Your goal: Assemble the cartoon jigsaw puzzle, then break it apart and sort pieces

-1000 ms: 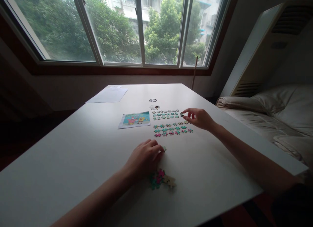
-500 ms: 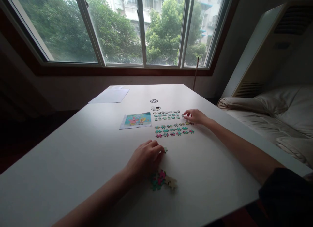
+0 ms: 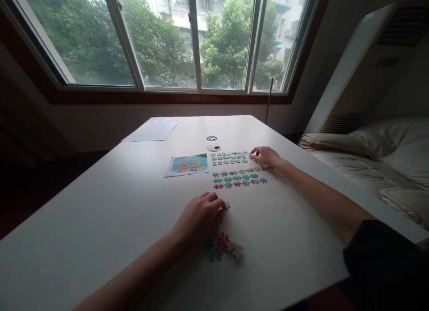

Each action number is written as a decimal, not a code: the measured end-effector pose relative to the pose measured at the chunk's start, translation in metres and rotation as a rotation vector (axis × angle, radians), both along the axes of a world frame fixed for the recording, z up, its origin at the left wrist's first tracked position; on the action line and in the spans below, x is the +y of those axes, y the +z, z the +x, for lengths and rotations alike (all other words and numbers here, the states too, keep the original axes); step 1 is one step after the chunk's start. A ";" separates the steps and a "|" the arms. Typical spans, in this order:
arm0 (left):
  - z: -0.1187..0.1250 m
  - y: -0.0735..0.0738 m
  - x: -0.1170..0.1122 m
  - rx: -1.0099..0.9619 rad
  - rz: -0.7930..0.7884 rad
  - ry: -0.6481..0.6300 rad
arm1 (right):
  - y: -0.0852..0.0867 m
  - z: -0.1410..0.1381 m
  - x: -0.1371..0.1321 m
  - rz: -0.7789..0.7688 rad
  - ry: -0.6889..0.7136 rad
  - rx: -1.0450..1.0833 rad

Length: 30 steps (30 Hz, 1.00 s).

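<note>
Several rows of small jigsaw pieces (image 3: 229, 160) lie on the white table, mostly teal, some pink or yellow. At the right end of the upper rows my right hand (image 3: 265, 156) pinches a jigsaw piece (image 3: 250, 155) in its fingertips. Nearer to me, my left hand (image 3: 202, 215) rests over the table with its fingers closed on a pale green jigsaw piece (image 3: 227, 205). Just below that hand sits a loose pile of jigsaw pieces (image 3: 222, 245), green, pink and plain tan. A picture card (image 3: 188, 165) with cartoon figures lies left of the rows.
Two round discs or holes (image 3: 213, 148) show beyond the rows. White paper sheets (image 3: 152, 131) lie at the table's far left corner. A pale leather sofa (image 3: 362, 163) stands along the right side, and a window (image 3: 161, 43) is behind the table (image 3: 100, 203).
My right hand has moved slightly away from me, up to the end of the topmost row, with its piece. My left hand stays where it was.
</note>
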State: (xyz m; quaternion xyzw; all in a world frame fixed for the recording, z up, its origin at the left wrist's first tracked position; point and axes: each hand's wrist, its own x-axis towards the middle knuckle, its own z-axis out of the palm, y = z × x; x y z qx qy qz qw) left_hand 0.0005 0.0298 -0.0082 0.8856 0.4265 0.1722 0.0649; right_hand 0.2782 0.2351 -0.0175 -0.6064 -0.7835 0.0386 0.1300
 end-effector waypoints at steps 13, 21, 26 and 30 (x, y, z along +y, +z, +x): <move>0.001 0.004 -0.003 0.011 -0.019 0.011 | -0.011 -0.001 0.021 -0.007 -0.088 0.064; 0.000 0.001 -0.003 0.016 -0.019 0.011 | -0.011 -0.001 0.022 -0.002 -0.085 0.071; 0.000 0.000 -0.002 0.013 -0.023 0.010 | -0.012 -0.003 0.020 0.002 -0.086 0.068; -0.002 -0.002 -0.001 0.005 -0.024 0.016 | -0.009 -0.007 0.014 0.034 -0.096 0.065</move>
